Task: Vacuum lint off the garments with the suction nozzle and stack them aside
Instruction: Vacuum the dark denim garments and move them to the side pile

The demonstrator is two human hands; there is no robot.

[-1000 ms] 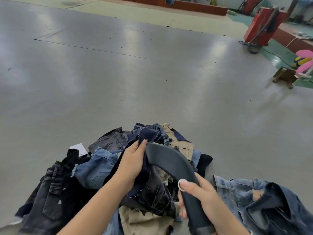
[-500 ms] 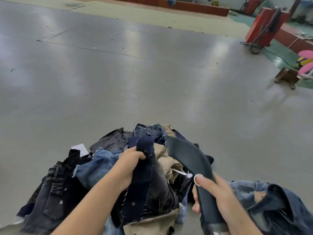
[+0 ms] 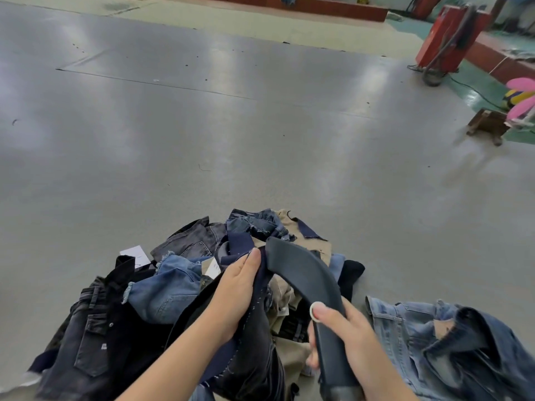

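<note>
The left hand (image 3: 236, 296) grips a dark garment (image 3: 254, 351) while the right hand (image 3: 344, 334) clasps the nozzle (image 3: 301, 273) touching it. Loose cloth could get sucked in — the garment is bunched, not taut.

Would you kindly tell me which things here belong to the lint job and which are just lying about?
Job:
- suction nozzle, gripped by right hand
- dark garment, held by left hand
- garment pile
- blue denim jacket

Lying about:
- red machine
- wooden stool
- pink toy
</note>
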